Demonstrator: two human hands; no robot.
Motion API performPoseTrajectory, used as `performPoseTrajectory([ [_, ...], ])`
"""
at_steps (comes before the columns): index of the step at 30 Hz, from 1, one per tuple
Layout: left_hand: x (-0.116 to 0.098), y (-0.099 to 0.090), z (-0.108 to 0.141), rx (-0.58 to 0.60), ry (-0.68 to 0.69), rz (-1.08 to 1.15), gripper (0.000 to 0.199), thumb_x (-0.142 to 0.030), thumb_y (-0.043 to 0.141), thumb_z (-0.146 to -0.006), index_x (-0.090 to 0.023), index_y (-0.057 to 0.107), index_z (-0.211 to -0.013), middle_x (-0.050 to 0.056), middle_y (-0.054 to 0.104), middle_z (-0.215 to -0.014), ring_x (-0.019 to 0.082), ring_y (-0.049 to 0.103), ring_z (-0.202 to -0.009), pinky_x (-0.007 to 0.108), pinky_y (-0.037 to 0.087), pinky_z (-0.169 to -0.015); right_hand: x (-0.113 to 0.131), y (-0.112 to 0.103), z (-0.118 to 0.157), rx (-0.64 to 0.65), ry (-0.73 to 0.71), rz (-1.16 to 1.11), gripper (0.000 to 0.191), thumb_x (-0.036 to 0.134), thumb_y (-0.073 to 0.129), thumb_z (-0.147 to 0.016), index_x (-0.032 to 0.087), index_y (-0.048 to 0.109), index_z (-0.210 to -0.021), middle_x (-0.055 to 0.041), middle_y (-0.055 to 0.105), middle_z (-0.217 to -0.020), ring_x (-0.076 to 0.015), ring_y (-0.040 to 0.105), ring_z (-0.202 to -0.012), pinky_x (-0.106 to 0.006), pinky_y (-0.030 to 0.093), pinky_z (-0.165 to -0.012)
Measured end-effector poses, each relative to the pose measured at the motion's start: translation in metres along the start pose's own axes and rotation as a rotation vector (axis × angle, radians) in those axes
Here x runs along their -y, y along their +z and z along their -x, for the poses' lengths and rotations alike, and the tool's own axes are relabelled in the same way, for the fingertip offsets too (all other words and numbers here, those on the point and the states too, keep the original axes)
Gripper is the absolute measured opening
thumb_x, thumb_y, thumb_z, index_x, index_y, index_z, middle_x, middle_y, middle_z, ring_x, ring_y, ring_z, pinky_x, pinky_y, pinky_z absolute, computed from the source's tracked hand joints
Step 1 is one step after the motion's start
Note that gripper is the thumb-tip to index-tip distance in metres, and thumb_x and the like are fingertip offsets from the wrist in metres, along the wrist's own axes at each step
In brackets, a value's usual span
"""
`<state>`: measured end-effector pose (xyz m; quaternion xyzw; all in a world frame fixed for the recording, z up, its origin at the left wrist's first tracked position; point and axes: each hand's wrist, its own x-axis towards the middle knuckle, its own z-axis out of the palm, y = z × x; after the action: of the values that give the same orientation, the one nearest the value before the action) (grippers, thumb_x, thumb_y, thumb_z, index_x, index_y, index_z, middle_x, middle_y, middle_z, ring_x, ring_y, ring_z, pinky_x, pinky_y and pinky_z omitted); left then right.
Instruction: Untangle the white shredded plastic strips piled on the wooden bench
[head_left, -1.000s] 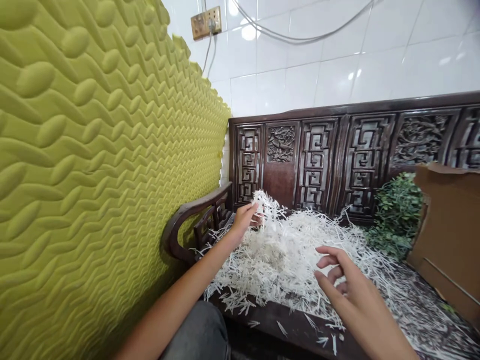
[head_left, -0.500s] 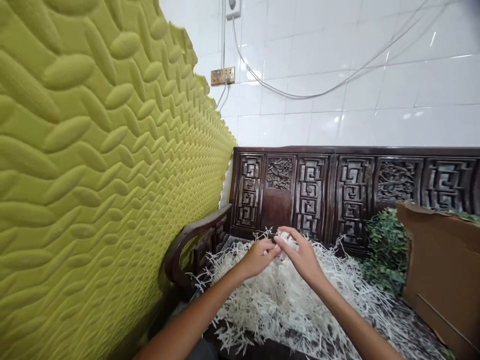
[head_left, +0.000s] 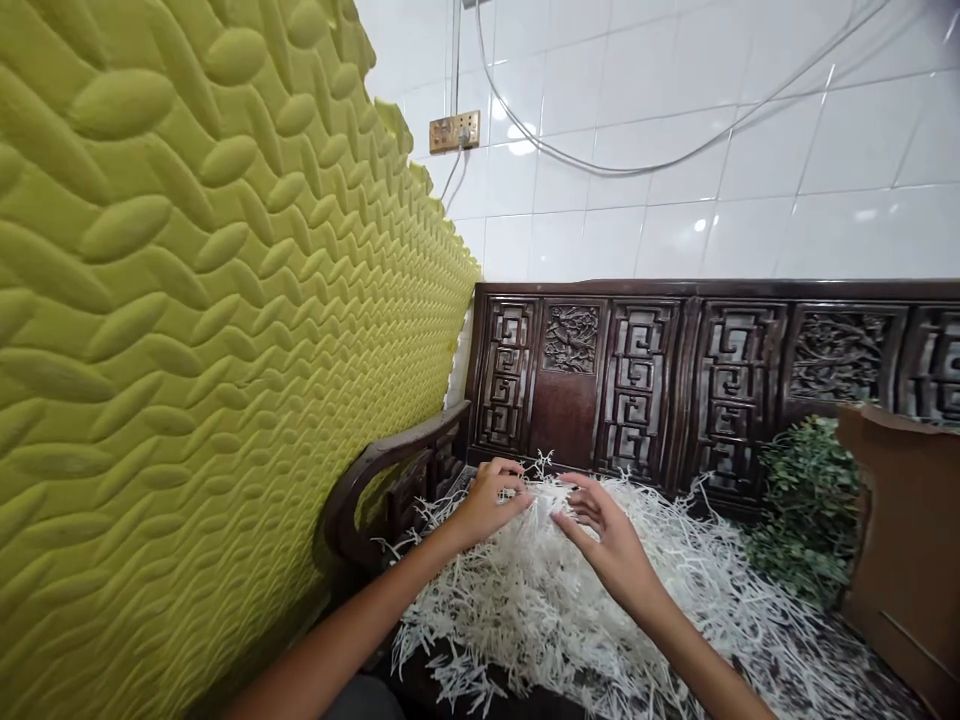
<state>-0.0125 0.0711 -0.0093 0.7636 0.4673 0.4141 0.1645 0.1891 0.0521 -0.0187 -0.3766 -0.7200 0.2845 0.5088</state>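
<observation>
A big heap of white, branching artificial twigs (head_left: 525,600) lies on the seat of a dark carved wooden bench. Over its upper part, my left hand (head_left: 491,503) has its fingers curved and apart, with the thumb pointing inward. Facing it from the right is my right hand (head_left: 609,535), its thumb and fingers also spread. Between the two hands is a whitish tuft of the same twigs; whether the fingertips touch it I cannot tell. Neither hand visibly grips anything.
The bench's curved armrest (head_left: 360,480) stands left of the heap, beside a yellow embossed wall panel (head_left: 225,350). To the right are green artificial foliage (head_left: 806,510) and a brown cardboard box (head_left: 907,540). Behind, the carved backrest (head_left: 566,410) meets a white tiled wall with a socket (head_left: 454,132).
My hands were together at a white tuft; now they have parted, the left moving left and the right slightly right, with fingers spread. The view has shifted a little.
</observation>
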Motion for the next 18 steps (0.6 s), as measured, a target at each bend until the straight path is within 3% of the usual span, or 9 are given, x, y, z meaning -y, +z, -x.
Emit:
performPoseTrajectory([
  [3, -0.016, 0.000, 0.002, 0.063, 0.042, 0.045, 0.026, -0.037, 0.048, -0.090, -0.021, 0.069, -0.090, 0.003, 0.063, -0.113, 0.021, 0.049, -0.110, 0.037, 0.031, -0.102, -0.001, 0.002, -0.002, -0.070, 0.025, -0.070, 0.061, 0.047, 0.067, -0.078, 0.024, 0.041, -0.128, -0.0075, 0.057, -0.105, -0.0205, 0.062, -0.094, -0.037, 0.050, -0.089],
  [6, -0.033, 0.001, 0.005, 0.125, 0.067, 0.104, 0.035, -0.042, 0.039, -0.094, -0.018, 0.064, -0.085, 0.001, 0.063, -0.090, 0.018, 0.053, -0.091, 0.032, 0.036, -0.091, 0.002, 0.001, -0.003, -0.115, 0.021, -0.149, 0.062, 0.047, 0.068, -0.077, 0.025, 0.036, -0.126, -0.0091, 0.054, -0.113, -0.0200, 0.061, -0.096, -0.038, 0.051, -0.090],
  [9, -0.043, 0.004, 0.008, 0.162, 0.102, 0.202, 0.036, -0.046, 0.041, -0.093, -0.017, 0.056, -0.078, -0.001, 0.055, -0.076, 0.014, 0.051, -0.077, 0.026, 0.039, -0.075, 0.009, -0.001, -0.002, -0.096, -0.006, -0.175, 0.050, 0.046, 0.066, -0.080, 0.025, 0.040, -0.117, -0.0086, 0.055, -0.114, -0.0211, 0.060, -0.103, -0.038, 0.048, -0.093],
  [12, -0.045, 0.007, 0.007, 0.121, 0.108, 0.254, 0.033, -0.045, 0.041, -0.093, -0.017, 0.051, -0.078, -0.002, 0.051, -0.073, 0.013, 0.048, -0.071, 0.024, 0.038, -0.069, 0.015, -0.003, 0.000, -0.092, -0.026, -0.063, 0.033, 0.046, 0.060, -0.084, 0.023, 0.049, -0.105, -0.0085, 0.057, -0.111, -0.0230, 0.057, -0.106, -0.037, 0.048, -0.091],
  [15, -0.044, 0.011, 0.006, 0.095, 0.116, 0.262, 0.034, -0.044, 0.039, -0.094, -0.017, 0.050, -0.076, -0.001, 0.051, -0.072, 0.014, 0.049, -0.072, 0.025, 0.038, -0.072, 0.014, -0.004, 0.001, -0.118, -0.001, 0.082, 0.029, 0.048, 0.055, -0.087, 0.021, 0.055, -0.097, -0.0076, 0.061, -0.101, -0.0232, 0.058, -0.096, -0.035, 0.048, -0.079],
  [18, -0.042, 0.013, 0.005, 0.110, 0.132, 0.290, 0.034, -0.042, 0.038, -0.095, -0.017, 0.050, -0.076, -0.001, 0.053, -0.073, 0.014, 0.051, -0.073, 0.026, 0.039, -0.075, 0.008, -0.005, 0.000, -0.072, 0.045, 0.064, 0.031, 0.049, 0.052, -0.089, 0.020, 0.058, -0.096, -0.0040, 0.062, -0.082, -0.0202, 0.058, -0.077, -0.033, 0.046, -0.071],
])
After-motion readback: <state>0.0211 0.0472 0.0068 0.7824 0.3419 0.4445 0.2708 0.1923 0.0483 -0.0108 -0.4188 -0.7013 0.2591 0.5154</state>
